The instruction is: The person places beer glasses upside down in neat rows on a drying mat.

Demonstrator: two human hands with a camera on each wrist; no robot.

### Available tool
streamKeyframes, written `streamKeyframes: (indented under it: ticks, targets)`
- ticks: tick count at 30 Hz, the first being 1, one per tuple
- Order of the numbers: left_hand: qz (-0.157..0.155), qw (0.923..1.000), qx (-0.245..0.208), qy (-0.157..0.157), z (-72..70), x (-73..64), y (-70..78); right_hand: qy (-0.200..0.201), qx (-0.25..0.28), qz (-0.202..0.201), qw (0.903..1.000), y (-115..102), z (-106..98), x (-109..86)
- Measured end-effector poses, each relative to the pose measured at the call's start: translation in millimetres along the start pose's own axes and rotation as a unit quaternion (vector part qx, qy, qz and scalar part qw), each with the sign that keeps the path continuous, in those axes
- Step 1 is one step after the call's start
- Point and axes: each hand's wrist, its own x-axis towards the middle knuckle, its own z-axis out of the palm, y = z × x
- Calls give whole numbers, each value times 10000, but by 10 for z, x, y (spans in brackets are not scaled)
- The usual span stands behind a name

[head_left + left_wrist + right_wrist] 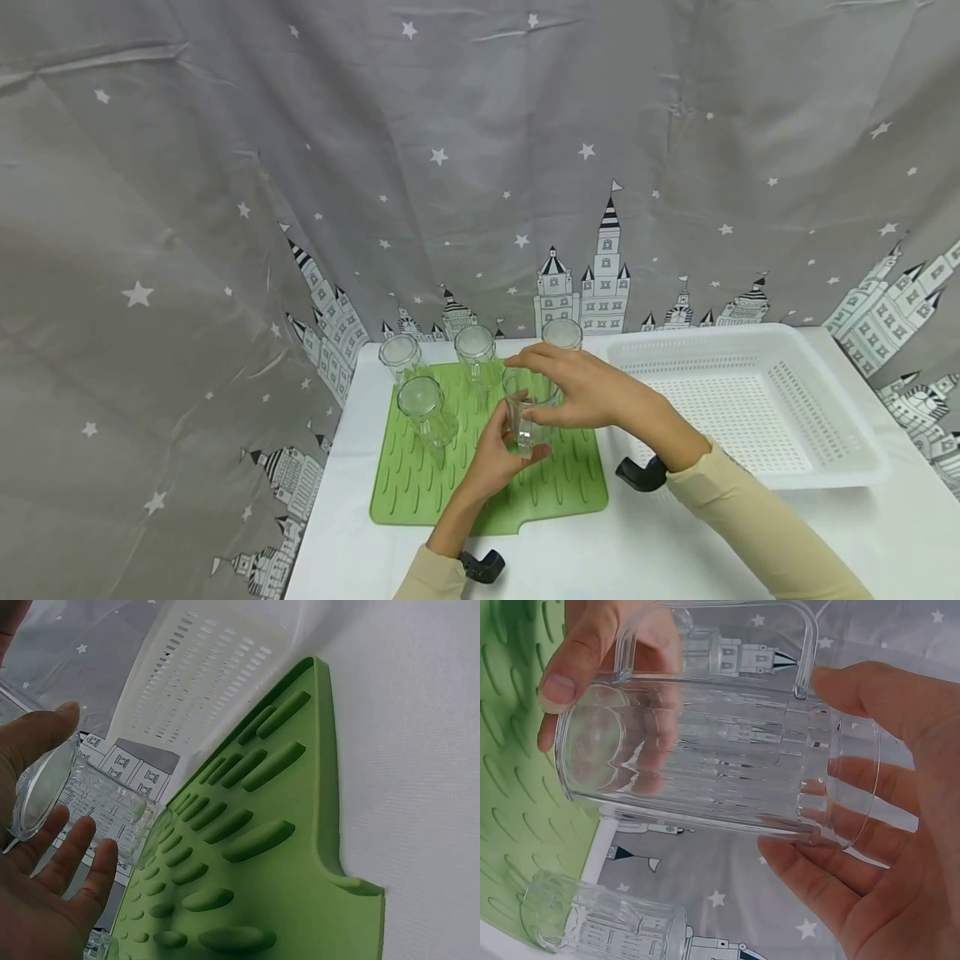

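Observation:
A clear glass mug [531, 410] is held above the green mat between both hands, its side handle [810, 645] showing in the right wrist view. My left hand [497, 457] grips the mug near its base, thumb on one side and fingers on the other. Around the rim end curl the fingers and thumb of my right hand [588, 390]. Nearby, several similar glasses stand bottom-up, among them a front-left glass [427, 410], a back-left glass [402, 354], a middle glass [477, 348] and one behind the right hand, a partly hidden glass [562, 333].
Beneath the glasses lies a ridged green drying mat [405, 496] with a notched front edge. To its right sits a white perforated plastic basket [847, 433]. A white cloth [570, 558] covers the table, and a grey printed curtain [480, 208] hangs behind.

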Motion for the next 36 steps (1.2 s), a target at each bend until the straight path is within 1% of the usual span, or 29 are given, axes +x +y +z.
streamKeyframes:
  ticks: [4,9,14,18,22,26,29,33,36]
  targets:
    - [13,10000,54,82,5,-7,-5,-7,-10,-29,10000,-8,-1,7]
    - [-66,9997,190,144,2,-31,-3,-73,39,23,10000,-6,2,-6]
    - [-99,9981,523,299,-21,-68,6,-140,121,160,9997,-6,-16,-58]
    - [-174,9958,754,489,-87,-108,38,-226,198,331,9990,32,-77,-153]
    - [-186,9953,759,576,-196,-163,99,-366,498,528,9967,134,-126,-292]
    - [15,9971,571,497,-308,-198,199,-539,941,789,9910,236,-131,-424]
    - [286,9985,313,342,-378,-196,278,-671,1158,948,9865,305,-97,-498]
    - [581,9982,109,111,-460,-169,372,-772,1397,952,9826,374,-9,-541]
    - [768,9970,38,-55,-508,-134,448,-771,1430,871,9829,401,55,-559]
